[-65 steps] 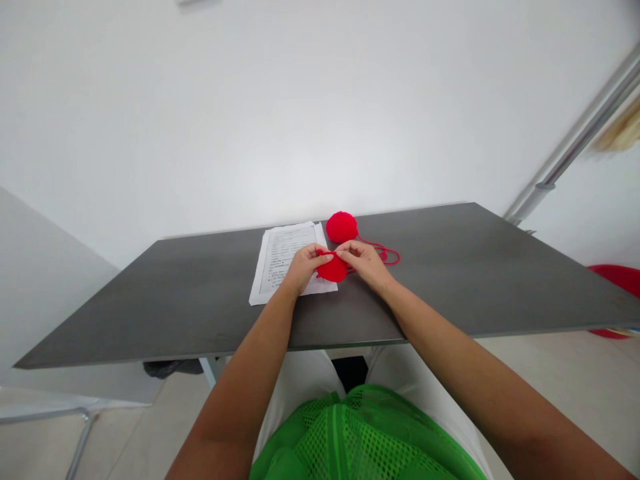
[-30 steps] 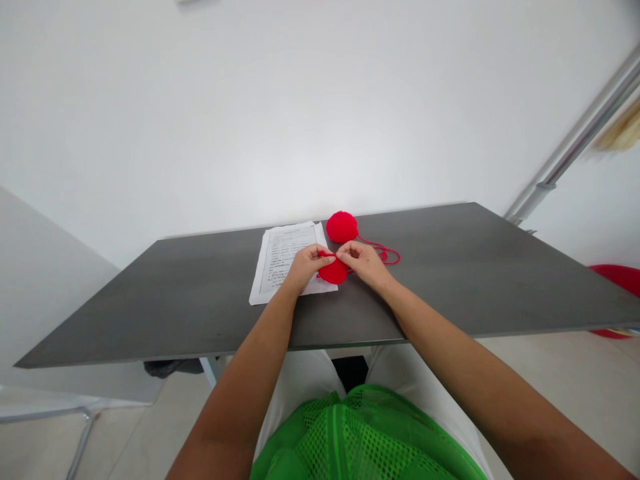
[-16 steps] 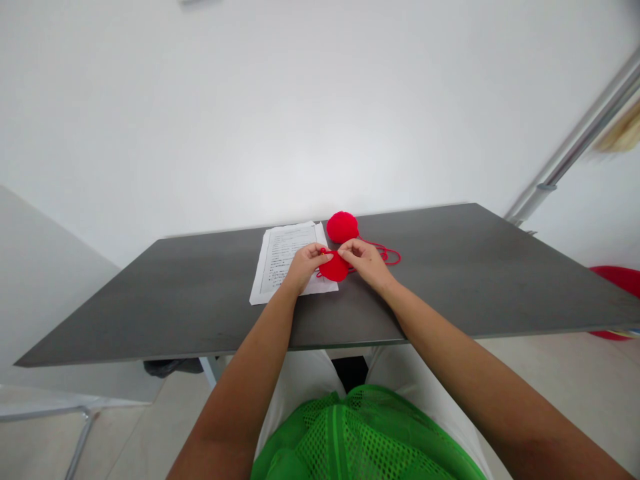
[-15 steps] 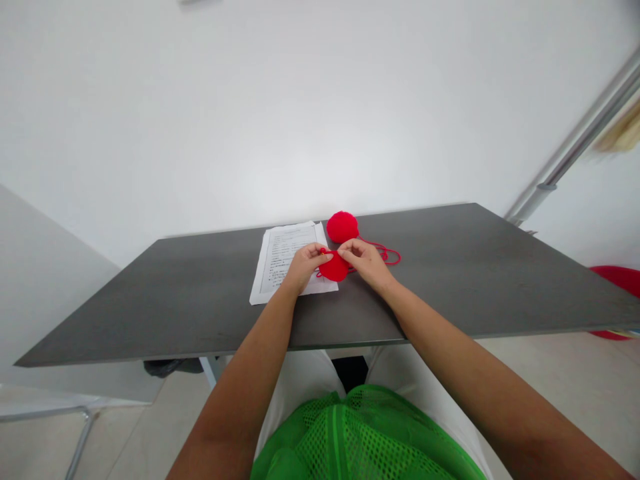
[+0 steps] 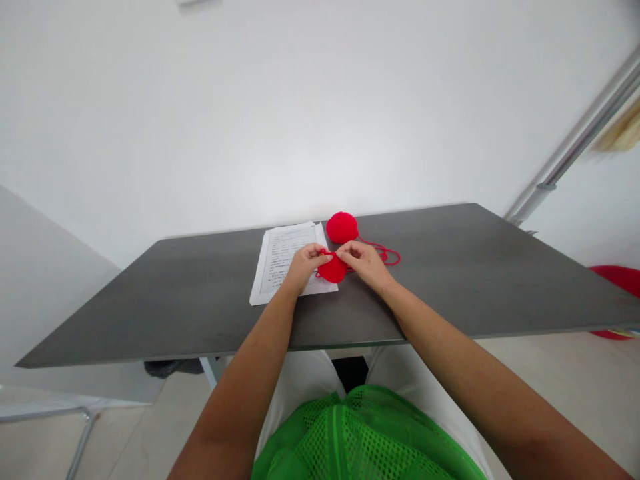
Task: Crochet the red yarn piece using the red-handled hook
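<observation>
A small red piece of yarn work [image 5: 332,269], rounded at its lower edge, is stretched between my two hands. My left hand [image 5: 303,265] pinches its upper left edge between thumb and fingers, where a tiny yellowish spot shows. At the upper right edge, my right hand [image 5: 366,261] grips it with thumb and forefinger. Just beyond the hands lies a ball of red yarn [image 5: 342,227]. Loose red strand [image 5: 393,253] loops over the tabletop to the right of the ball and passes behind my right hand. Whether a hook or needle is in my fingers cannot be made out.
A printed sheet of paper [image 5: 273,263] lies partly under my left hand on the dark grey table [image 5: 475,280]. A white wall [image 5: 300,120] stands along the table's far edge. Off the right end is a red object [image 5: 620,279], perhaps a stool.
My right hand has shifted very slightly left and down, closer to the left hand. The red piece has tilted a little with it. The yarn ball and paper stay put.
</observation>
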Available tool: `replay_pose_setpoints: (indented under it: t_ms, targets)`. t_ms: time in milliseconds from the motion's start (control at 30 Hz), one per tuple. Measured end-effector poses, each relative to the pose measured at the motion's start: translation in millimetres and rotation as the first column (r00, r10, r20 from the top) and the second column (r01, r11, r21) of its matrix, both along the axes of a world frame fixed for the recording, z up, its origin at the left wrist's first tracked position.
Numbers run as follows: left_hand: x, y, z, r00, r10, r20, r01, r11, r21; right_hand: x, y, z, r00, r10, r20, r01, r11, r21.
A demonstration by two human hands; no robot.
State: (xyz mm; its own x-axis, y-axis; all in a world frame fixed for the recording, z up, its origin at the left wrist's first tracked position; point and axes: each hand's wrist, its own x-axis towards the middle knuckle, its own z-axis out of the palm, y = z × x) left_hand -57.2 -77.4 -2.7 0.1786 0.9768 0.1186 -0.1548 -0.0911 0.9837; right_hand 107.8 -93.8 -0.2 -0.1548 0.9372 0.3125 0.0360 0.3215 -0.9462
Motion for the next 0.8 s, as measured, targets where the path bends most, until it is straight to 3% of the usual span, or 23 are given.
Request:
replay_pose_setpoints:
  t_ms: [800]
  targets:
    - [-0.1,-0.9,0.4,0.999,0.000,-0.038,0.000,1.000,0.008,0.3,0.0,0.0,1.000,0.029,0.008,-0.029,0.999,-0.022]
